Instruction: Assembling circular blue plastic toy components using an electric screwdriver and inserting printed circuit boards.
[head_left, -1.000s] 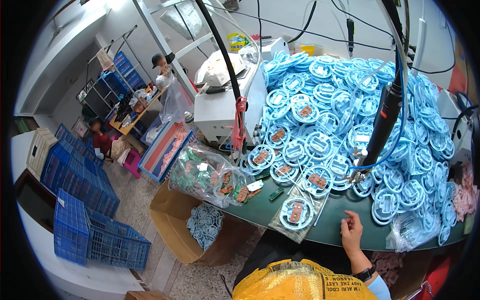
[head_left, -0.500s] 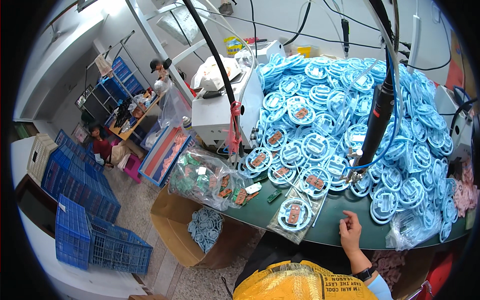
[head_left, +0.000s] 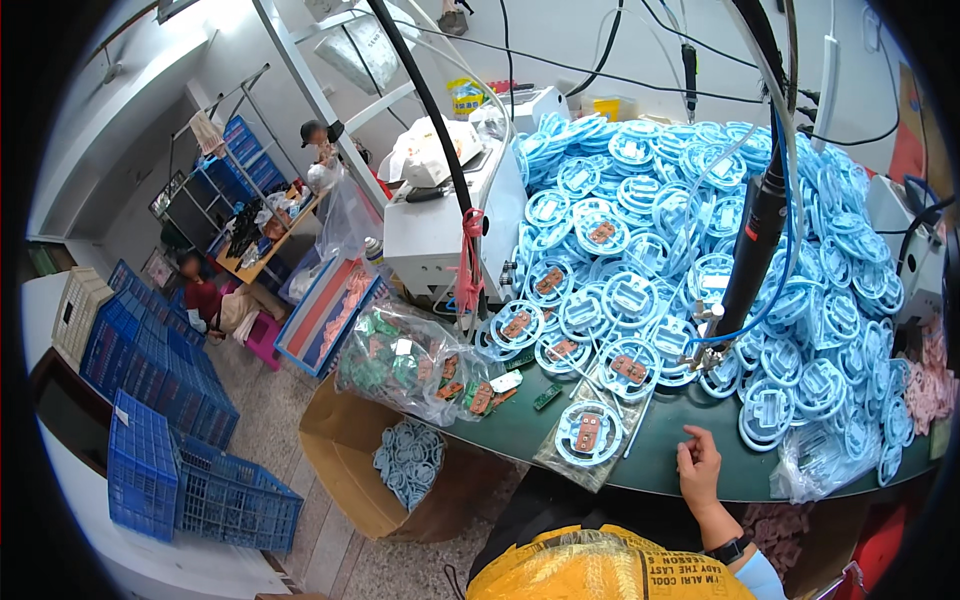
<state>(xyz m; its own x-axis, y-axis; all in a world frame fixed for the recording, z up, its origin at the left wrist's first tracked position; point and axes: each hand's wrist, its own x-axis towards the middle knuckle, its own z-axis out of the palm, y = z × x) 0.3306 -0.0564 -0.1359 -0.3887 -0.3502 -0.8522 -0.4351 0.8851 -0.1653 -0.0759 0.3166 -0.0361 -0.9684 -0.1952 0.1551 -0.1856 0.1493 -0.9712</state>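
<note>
My right hand [head_left: 698,470] rests on the dark green table [head_left: 520,425] near its front edge, fingers loosely curled, holding nothing. Just left of it lies a light blue round plastic ring with a brown circuit board inside [head_left: 588,432], on a clear plastic sheet. A huge pile of the same light blue rings [head_left: 700,230] covers the table behind. A black hanging electric screwdriver [head_left: 750,250] dangles above the pile, its tip over the rings. My left hand is out of view.
A clear bag of green and brown circuit boards [head_left: 410,360] lies at the table's left end. A white machine [head_left: 440,230] stands behind it. On the floor are a cardboard box with blue rings [head_left: 400,465], blue crates [head_left: 190,470], and people at a far bench.
The view has shifted slightly. My right hand stays on the table edge in almost the same place, and the ring in front of me has not moved.
</note>
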